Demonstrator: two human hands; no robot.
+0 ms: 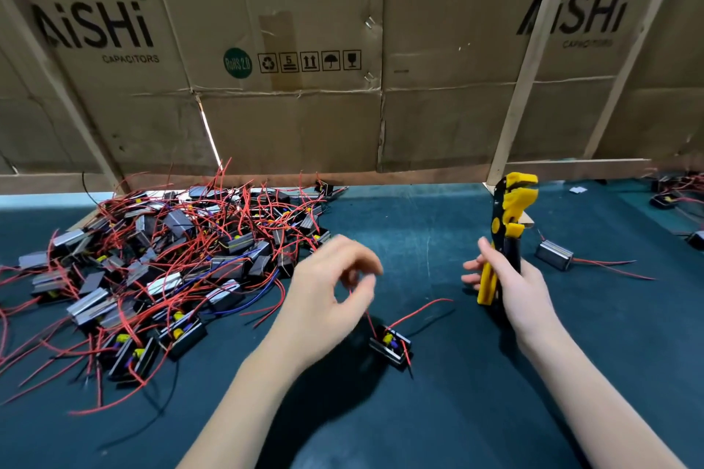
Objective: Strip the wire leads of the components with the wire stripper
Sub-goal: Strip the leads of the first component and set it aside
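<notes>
lifting a component [390,345] by its red lead [367,320], pinched in my left hand [327,289], it hangs just below those fingers. my right hand [510,278] grips the stripper [508,228] upright, beside. i judge next: feed lead into the jaws. pile [152,259] sits left.

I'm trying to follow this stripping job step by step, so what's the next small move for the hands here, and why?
Probably bring the red lead pinched by the left hand across to the head of the wire stripper. The right hand holds the stripper upright by its handles, with nothing in its head, and the component hangs from that lead near the mat, apart from the pile.
</notes>
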